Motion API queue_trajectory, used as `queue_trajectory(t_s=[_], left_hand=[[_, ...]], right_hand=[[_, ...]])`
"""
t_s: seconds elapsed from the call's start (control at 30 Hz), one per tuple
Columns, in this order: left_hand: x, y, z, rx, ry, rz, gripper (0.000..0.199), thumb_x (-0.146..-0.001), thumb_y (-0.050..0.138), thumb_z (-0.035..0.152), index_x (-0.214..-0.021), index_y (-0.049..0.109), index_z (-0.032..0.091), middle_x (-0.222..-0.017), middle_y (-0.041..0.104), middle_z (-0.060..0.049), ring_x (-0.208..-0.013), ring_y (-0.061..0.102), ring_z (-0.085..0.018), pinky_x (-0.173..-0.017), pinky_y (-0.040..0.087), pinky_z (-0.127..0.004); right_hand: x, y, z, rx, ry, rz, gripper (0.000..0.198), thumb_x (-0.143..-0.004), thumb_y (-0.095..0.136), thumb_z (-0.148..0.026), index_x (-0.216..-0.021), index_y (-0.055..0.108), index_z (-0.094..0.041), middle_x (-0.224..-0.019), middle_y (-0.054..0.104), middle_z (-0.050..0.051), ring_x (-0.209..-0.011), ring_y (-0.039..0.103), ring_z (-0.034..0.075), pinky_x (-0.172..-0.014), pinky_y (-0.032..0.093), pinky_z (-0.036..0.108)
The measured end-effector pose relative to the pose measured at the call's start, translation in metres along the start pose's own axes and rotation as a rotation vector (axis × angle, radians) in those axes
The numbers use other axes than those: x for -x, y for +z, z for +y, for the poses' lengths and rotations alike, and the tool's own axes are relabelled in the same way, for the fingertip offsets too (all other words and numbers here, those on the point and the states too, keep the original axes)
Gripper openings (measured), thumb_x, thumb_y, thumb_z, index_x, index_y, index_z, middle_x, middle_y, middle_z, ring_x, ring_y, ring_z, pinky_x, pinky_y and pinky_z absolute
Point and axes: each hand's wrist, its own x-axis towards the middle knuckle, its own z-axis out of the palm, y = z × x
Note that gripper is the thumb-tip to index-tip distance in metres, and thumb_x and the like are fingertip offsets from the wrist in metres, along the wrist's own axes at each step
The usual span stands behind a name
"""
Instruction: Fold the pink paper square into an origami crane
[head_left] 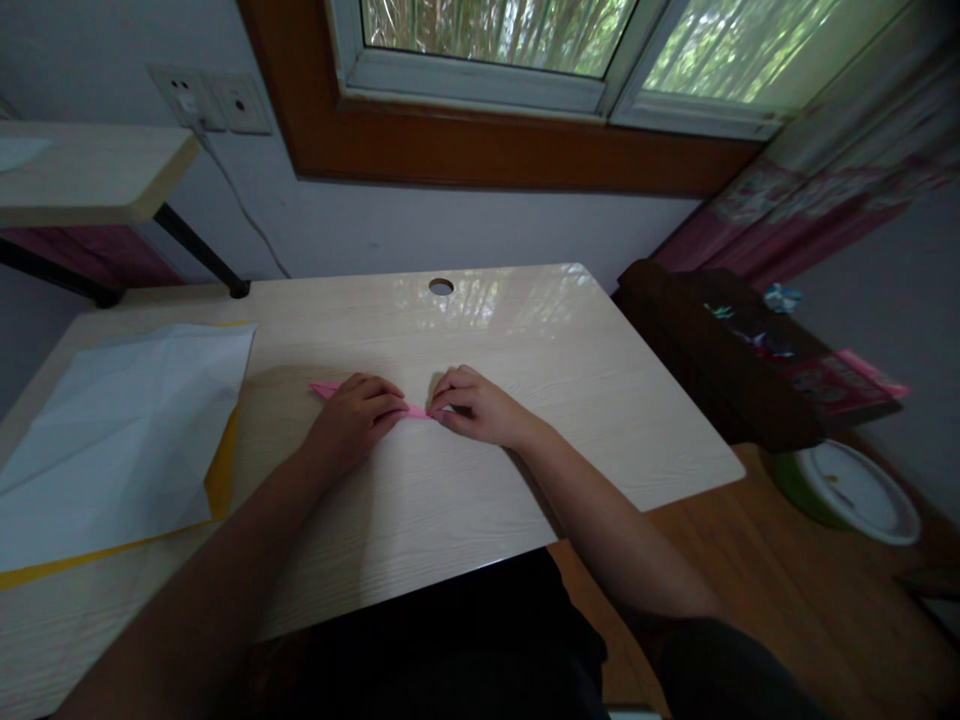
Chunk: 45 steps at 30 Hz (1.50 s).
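Note:
A narrow strip of folded pink paper (417, 411) lies on the pale wood-grain desk (450, 520), its long side running left to right. My left hand (361, 412) rests over its middle, fingers together and pressing it down; one pointed end sticks out to the left of the hand. At the right tip, my right hand (474, 404) pinches the paper between thumb and fingers. Part of the paper is hidden under the left hand.
White sheets (127, 430) over yellow paper (222, 470) lie at the desk's left. A raised shelf (90, 180) on black legs stands at the back left. A round cable hole (442, 287) sits near the rear edge. A dark cabinet (720, 360) and lidded bin (855, 490) stand right.

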Motion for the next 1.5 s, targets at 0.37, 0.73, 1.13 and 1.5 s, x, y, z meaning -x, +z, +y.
queue_trajectory(t_s=[0.37,0.73,1.13,1.5], left_hand=[[-0.003,0.004,-0.001,-0.03,-0.034,-0.026,0.006,-0.095,0.063,0.025,-0.094,0.067,0.021,-0.097,0.071,-0.006,-0.094,0.061,-0.024,-0.091,0.048,-0.044],[-0.003,0.004,0.003,-0.075,-0.042,-0.043,0.006,-0.095,0.063,0.026,-0.093,0.066,0.021,-0.098,0.069,-0.006,-0.096,0.06,-0.025,-0.092,0.047,-0.044],[-0.004,0.0,0.014,-0.174,0.012,-0.1,0.009,-0.099,0.056,0.021,-0.096,0.065,0.018,-0.102,0.066,-0.009,-0.098,0.056,-0.026,-0.094,0.048,-0.044],[-0.005,-0.001,0.017,-0.146,-0.027,-0.105,0.01,-0.099,0.056,0.02,-0.095,0.065,0.018,-0.101,0.066,-0.009,-0.098,0.056,-0.025,-0.095,0.048,-0.043]], right_hand=[[0.0,0.001,0.001,-0.001,0.023,-0.014,0.013,-0.095,0.063,-0.021,-0.098,0.075,-0.022,-0.101,0.07,0.007,-0.1,0.062,0.02,-0.096,0.048,0.04],[0.0,-0.001,0.0,-0.017,0.027,-0.052,0.011,-0.093,0.066,-0.021,-0.099,0.075,-0.022,-0.103,0.069,0.007,-0.102,0.062,0.021,-0.098,0.049,0.04],[0.006,-0.008,0.006,-0.061,0.018,-0.057,0.008,-0.088,0.071,-0.015,-0.09,0.077,-0.02,-0.095,0.069,0.006,-0.091,0.063,0.018,-0.088,0.052,0.034],[0.004,-0.003,0.003,-0.068,-0.024,-0.028,0.011,-0.091,0.069,-0.018,-0.098,0.077,-0.019,-0.097,0.07,0.008,-0.091,0.064,0.018,-0.084,0.054,0.033]])
